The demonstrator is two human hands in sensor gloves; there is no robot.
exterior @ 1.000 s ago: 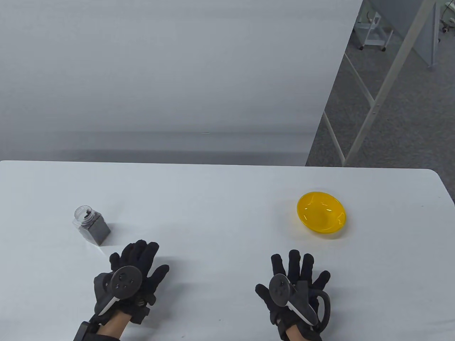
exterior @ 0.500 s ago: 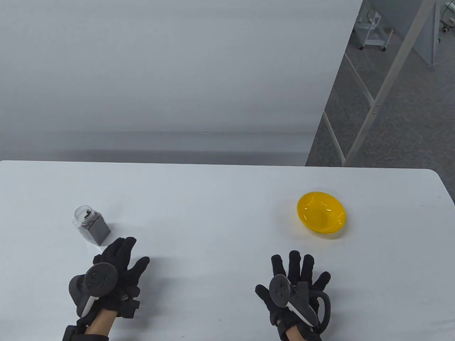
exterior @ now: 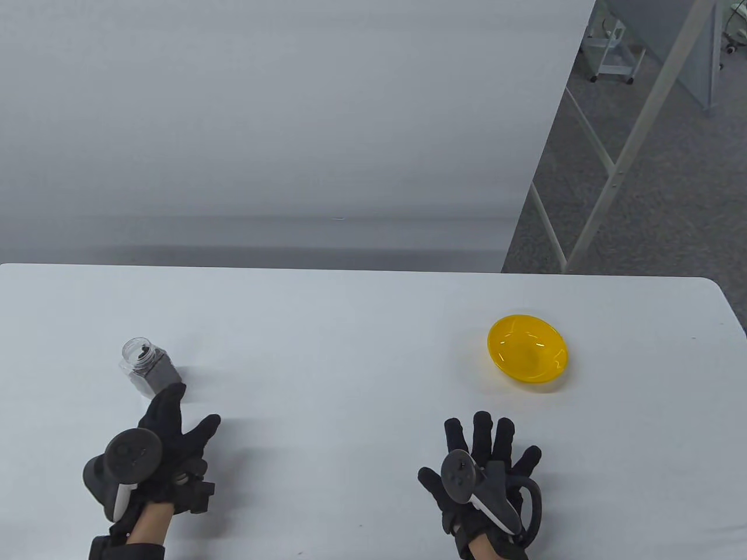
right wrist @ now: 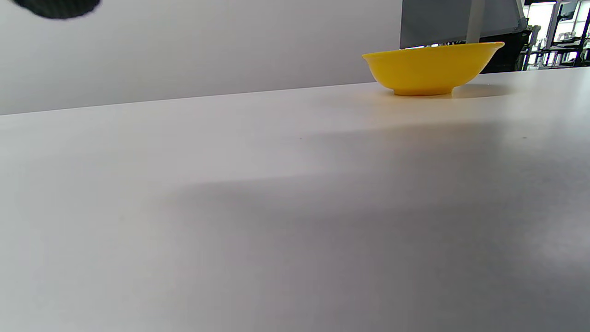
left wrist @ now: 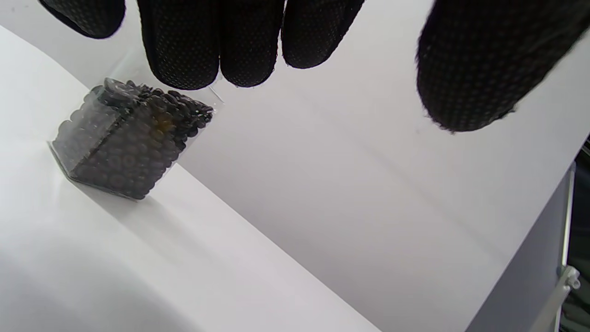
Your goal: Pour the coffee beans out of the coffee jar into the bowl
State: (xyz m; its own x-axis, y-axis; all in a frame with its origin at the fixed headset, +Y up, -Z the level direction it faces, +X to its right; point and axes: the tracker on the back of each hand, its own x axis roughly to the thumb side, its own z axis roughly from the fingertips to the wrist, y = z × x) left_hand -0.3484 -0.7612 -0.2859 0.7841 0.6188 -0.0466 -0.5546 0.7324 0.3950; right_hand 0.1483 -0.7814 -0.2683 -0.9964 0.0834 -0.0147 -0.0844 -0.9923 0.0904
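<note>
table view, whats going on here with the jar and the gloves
A person in sensor gloves is starting to pour coffee beans. The left hand is open and reaching for the coffee jar, fingertips right by it but not yet gripping. The jar stands upright, uncapped and mostly full of beans. The right hand rests flat on the table, short of the yellow bowl, which looks empty.

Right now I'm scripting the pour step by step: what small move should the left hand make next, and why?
Probably close the left hand around the coffee jar: its fingers are spread just short of the jar, which stands upright and ungripped, far from the yellow bowl.
</note>
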